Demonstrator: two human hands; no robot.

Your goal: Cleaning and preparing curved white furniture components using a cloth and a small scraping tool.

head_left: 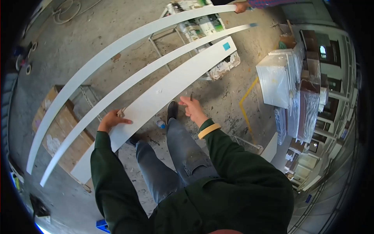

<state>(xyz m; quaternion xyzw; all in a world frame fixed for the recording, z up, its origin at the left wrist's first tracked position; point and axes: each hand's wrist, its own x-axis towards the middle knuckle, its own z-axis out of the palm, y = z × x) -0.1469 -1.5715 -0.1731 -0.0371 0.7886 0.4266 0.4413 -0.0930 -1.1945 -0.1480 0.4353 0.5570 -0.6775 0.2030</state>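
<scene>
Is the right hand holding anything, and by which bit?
The right hand seems to pinch a small, slim dark thing by its lower end; what it is can't be told.

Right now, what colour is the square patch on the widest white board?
The square patch is light blue, clearest in the head view.

My left arm [103, 158] reaches forward, and my left hand [113, 120] turns inward with its thumb [127, 121] stretched out to the right. My right arm [233, 154] slants forward and leftward to my right hand [193, 110], whose fingers [185, 101] are partly curled, tips toward my left, well apart from the other hand.
</scene>
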